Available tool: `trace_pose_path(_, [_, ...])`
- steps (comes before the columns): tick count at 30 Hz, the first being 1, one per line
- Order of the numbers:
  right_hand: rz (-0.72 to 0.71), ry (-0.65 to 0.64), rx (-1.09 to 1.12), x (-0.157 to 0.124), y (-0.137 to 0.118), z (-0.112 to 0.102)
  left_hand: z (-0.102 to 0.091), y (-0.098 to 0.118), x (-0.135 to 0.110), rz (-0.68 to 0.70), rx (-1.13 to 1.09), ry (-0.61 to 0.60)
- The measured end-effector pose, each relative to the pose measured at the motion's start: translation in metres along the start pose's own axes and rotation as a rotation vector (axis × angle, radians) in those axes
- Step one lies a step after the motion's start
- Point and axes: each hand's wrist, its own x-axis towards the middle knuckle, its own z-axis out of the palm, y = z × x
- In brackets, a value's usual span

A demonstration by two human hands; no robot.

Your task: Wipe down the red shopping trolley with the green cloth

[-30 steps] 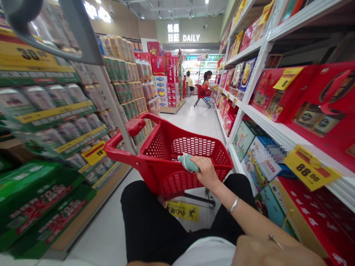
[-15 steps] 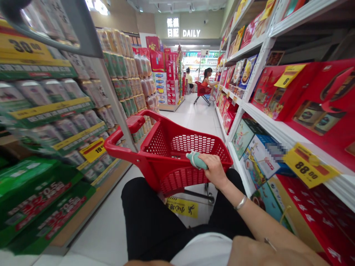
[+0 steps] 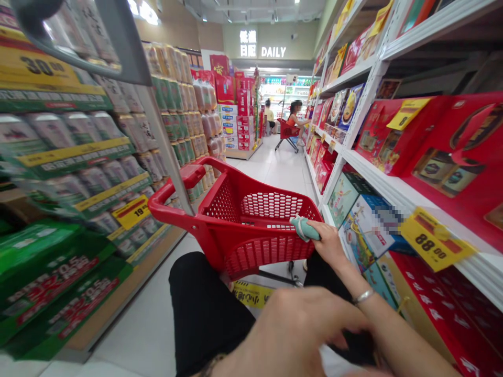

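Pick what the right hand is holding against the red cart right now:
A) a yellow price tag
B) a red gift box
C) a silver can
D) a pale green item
D. The right hand closes around the pale green item, pressing it to the upper edge of the red shopping cart.

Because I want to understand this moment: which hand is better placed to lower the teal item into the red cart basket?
Probably the right hand: it holds the teal item at the rim of the red cart basket. The left hand is blurred, low near the body, further from the basket.
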Motion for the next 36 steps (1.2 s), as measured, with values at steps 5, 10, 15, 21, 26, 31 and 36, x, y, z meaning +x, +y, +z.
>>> trace_pose_path(5, [0.017, 0.001, 0.020, 0.001, -0.004, 0.002, -0.087, -0.045, -0.009, -0.235, 0.612, 0.949])
trace_pose_path(10, [0.002, -0.004, 0.016, 0.009, -0.022, 0.003, -0.171, -0.108, -0.018, -0.310, 0.904, 1.196])
trace_pose_path(15, [-0.071, 0.033, 0.105, 0.027, -0.065, 0.012, -0.189, -0.156, -0.017, -0.457, 0.914, 0.876])
trace_pose_path(21, [-0.175, -0.039, 0.232, 0.070, -0.149, 0.032, -0.183, -0.178, -0.021, -0.528, 1.145, 0.946])
trace_pose_path(26, [-0.253, -0.174, 0.257, 0.099, -0.215, 0.056, -0.181, -0.180, -0.019, -0.522, 1.148, 0.985])
trace_pose_path(31, [-0.285, -0.242, 0.168, 0.099, -0.227, 0.067, -0.181, -0.180, -0.019, -0.495, 1.147, 0.999])
trace_pose_path(36, [-0.213, -0.226, 0.091, 0.078, -0.187, 0.064, -0.183, -0.181, -0.016, -0.508, 1.125, 1.011])
